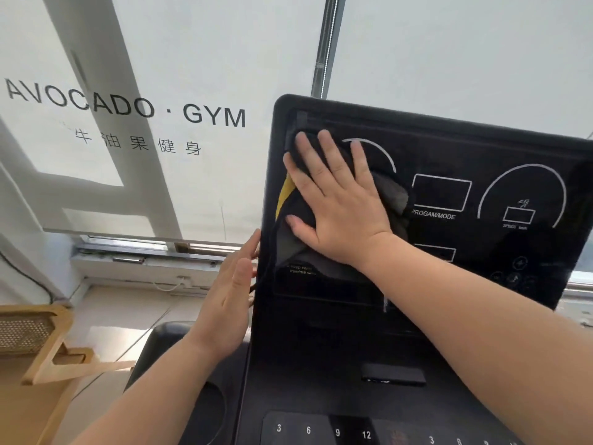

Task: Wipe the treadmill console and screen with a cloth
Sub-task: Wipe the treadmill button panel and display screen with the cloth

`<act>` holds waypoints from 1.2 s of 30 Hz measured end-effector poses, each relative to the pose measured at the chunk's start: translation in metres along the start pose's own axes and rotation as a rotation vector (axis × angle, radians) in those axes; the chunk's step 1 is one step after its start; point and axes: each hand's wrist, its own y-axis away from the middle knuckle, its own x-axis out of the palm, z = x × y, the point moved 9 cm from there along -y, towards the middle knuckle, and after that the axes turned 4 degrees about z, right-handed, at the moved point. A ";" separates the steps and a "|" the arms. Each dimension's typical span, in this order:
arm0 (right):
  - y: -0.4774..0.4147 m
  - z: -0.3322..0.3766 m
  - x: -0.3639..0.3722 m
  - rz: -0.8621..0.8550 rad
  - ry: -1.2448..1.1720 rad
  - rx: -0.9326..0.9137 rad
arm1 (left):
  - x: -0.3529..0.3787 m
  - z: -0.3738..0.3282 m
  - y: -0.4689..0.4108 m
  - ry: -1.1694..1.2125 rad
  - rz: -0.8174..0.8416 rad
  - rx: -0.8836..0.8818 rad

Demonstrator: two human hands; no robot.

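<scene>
A: What is on the far left?
B: A window blind (pixel 160 59) with gym words on it, and a wooden frame (pixel 35 342) low down. Both are well apart from the work.
A: What are the hands doing?
B: The left hand (pixel 229 293) has straight fingers. It touches the left side edge of the screen (pixel 481 149) and grips nothing. I think it is there to steady the screen. The right hand (pixel 333 200) is flat and spread, pushing the cloth (pixel 393 194) onto the screen's top left part.
A: How much is done?
B: I can't tell which parts are clean. The cloth sits in the top left corner, so I think most is left: the middle, the right side, and the console (pixel 305 364) lower down with its number buttons (pixel 337 432).
A: Is there room to move?
B: Yes. The cloth is just beside the left edge and near the top edge, so there is little room that way. To the right the screen is wide open.
</scene>
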 end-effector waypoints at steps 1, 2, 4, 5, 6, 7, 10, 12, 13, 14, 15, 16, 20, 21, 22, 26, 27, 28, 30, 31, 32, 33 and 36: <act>0.012 0.013 0.008 0.017 0.011 -0.082 | 0.000 0.000 0.001 0.018 0.004 -0.013; 0.026 0.023 0.016 0.036 0.023 -0.164 | 0.000 0.000 0.001 0.025 0.009 -0.019; 0.059 0.040 0.034 0.073 0.047 -0.323 | 0.001 -0.002 0.002 0.017 0.004 -0.014; 0.076 0.045 0.042 0.085 0.056 -0.395 | 0.001 -0.003 0.002 0.004 -0.001 -0.009; 0.090 0.046 0.048 0.090 0.061 -0.452 | 0.001 -0.004 0.002 -0.006 -0.005 -0.006; 0.099 0.042 0.051 0.083 0.063 -0.484 | 0.000 -0.004 0.001 -0.003 -0.008 -0.010; 0.098 -0.004 0.041 0.019 0.077 -0.417 | -0.003 -0.005 -0.001 0.067 0.001 -0.079; 0.079 -0.046 0.026 -0.028 0.085 -0.294 | -0.006 -0.010 -0.002 0.075 0.007 -0.100; 0.065 -0.064 0.017 -0.045 0.091 -0.236 | -0.006 -0.011 -0.002 0.079 0.006 -0.106; 0.051 -0.077 0.008 -0.055 0.091 -0.188 | -0.005 -0.012 -0.002 0.086 0.002 -0.115; 0.035 -0.085 0.000 -0.059 0.083 -0.146 | -0.003 -0.013 -0.001 0.091 -0.003 -0.122; 0.020 -0.089 -0.007 -0.061 0.070 -0.105 | -0.001 -0.014 0.000 0.090 -0.009 -0.128; -0.017 -0.067 -0.020 -0.063 -0.005 0.034 | 0.001 -0.014 0.003 0.086 -0.022 -0.130; -0.015 -0.054 -0.017 -0.064 -0.014 0.016 | 0.001 -0.014 0.003 0.083 -0.020 -0.131; -0.009 -0.037 -0.012 -0.058 -0.011 -0.040 | 0.002 -0.013 0.003 0.077 -0.016 -0.134; 0.054 0.035 0.029 0.028 -0.006 -0.430 | 0.004 -0.010 0.005 0.085 -0.039 -0.145; 0.073 0.047 0.040 0.056 -0.002 -0.525 | 0.004 -0.010 0.005 0.089 -0.050 -0.151; 0.089 0.056 0.048 0.079 0.006 -0.605 | 0.005 -0.010 0.005 0.090 -0.058 -0.154; 0.105 0.060 0.056 0.095 0.019 -0.721 | 0.007 -0.012 0.006 0.093 -0.064 -0.157; 0.104 0.057 0.055 0.086 0.026 -0.760 | 0.007 -0.012 0.007 0.097 -0.065 -0.160; 0.096 0.051 0.051 0.069 0.036 -0.777 | 0.008 -0.012 0.007 0.102 -0.065 -0.163; 0.081 0.039 0.043 0.043 0.047 -0.759 | 0.008 -0.012 0.008 0.104 -0.061 -0.165; 0.009 -0.021 0.005 -0.038 0.079 -0.509 | 0.010 -0.012 0.009 0.100 -0.036 -0.164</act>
